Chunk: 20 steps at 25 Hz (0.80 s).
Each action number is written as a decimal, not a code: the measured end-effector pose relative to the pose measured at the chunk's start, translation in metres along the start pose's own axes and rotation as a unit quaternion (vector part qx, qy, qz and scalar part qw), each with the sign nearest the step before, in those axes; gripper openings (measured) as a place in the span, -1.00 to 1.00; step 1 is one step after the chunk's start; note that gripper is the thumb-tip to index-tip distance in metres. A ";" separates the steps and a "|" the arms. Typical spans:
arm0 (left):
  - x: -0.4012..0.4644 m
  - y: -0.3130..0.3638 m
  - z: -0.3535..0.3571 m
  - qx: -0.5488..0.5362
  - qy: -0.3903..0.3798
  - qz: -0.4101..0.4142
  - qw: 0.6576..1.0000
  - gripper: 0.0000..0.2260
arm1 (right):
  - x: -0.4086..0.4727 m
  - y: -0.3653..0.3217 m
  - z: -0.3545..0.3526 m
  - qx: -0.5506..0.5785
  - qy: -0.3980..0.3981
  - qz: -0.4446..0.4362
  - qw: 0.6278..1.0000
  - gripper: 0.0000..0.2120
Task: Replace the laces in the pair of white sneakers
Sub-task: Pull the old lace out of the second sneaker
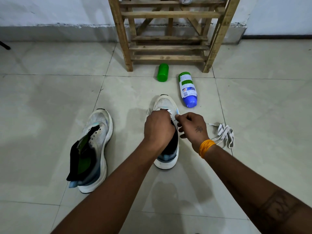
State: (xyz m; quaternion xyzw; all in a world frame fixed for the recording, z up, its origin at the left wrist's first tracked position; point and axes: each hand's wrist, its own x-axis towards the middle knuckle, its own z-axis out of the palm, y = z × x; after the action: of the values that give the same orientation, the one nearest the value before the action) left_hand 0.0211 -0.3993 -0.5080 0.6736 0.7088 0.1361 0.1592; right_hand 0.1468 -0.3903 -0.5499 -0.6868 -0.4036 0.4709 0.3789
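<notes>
Both hands [158, 127] over right sneaker [166, 103], pinching lace [170, 114].

I see both sneakers [97, 141] w/ white knit mesh uppers, matt, smooth rubbery soles. Loose laces [225, 135] look like flat woven cloth. Floor [50, 98] is glazed tile, semi-glossy w/ soft reflections. Rack [168, 39] is raw wood, rough, unfinished. Green cap [163, 72] is shiny plastic; bottle [187, 89] is plastic too w/ glossy printed label. Wristband [206, 147] looks like orange thread.
</notes>
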 end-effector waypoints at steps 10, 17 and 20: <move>-0.002 -0.017 0.012 -0.185 0.077 -0.080 0.977 -0.85 | -0.005 -0.006 0.014 0.058 -0.055 0.033 0.996 -0.83; 0.003 -0.015 0.011 -0.233 0.042 -0.090 0.967 -0.81 | -0.002 -0.008 0.012 0.023 -0.058 0.001 0.998 -0.86; 0.005 -0.016 0.014 -0.227 0.031 -0.094 0.969 -0.86 | 0.003 -0.012 0.007 0.046 -0.081 0.025 0.995 -0.89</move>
State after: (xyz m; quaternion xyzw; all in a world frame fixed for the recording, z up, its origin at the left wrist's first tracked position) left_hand 0.0117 -0.3955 -0.5275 0.5459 0.7239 0.2987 0.2979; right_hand 0.1390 -0.3817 -0.5425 -0.6381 -0.3940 0.5522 0.3641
